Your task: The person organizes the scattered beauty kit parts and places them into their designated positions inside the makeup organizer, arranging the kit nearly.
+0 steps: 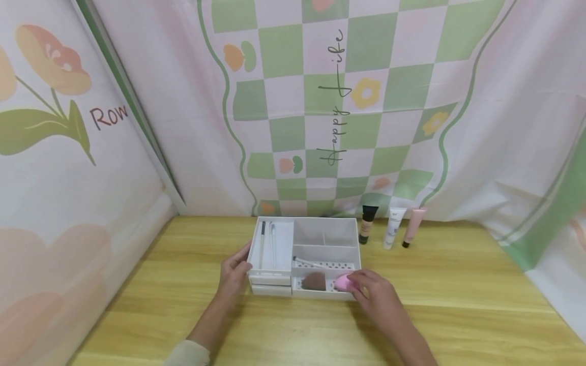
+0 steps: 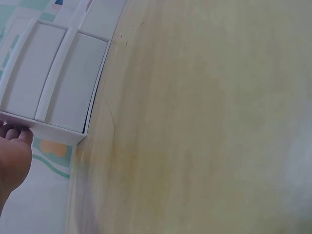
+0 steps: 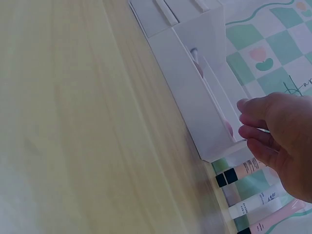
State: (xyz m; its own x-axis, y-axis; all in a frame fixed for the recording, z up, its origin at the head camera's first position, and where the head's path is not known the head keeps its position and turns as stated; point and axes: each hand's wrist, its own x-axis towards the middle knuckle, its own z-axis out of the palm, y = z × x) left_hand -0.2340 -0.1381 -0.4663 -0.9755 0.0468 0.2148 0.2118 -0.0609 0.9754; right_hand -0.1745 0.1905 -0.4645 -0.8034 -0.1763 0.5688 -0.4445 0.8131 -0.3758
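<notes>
A white desk organizer point(image 1: 325, 221) stands on the table. Its left part has a flat top above drawers, and its right part has open compartments. My left hand point(image 1: 234, 272) holds its left side near the front corner; in the left wrist view those fingers point(image 2: 24, 132) touch the side wall. A pink makeup sponge point(image 1: 342, 282) lies at the right end of the front compartment, beside a brown sponge-like piece point(image 1: 314, 281). My right hand point(image 1: 373, 292) is at the pink sponge, fingertips over it. In the right wrist view the right hand's fingers point(image 3: 253, 109) hover above the compartment, apart from the sponge.
Two slim brushes point(image 1: 262, 246) lie on the organizer's flat top. A thin white-handled tool point(image 1: 311, 262) lies in the middle compartment. To the right stand a black-capped beige tube point(image 1: 366, 226), a white tube point(image 1: 393, 229) and a pink tube point(image 1: 414, 227). A printed curtain point(image 1: 320, 101) hangs behind.
</notes>
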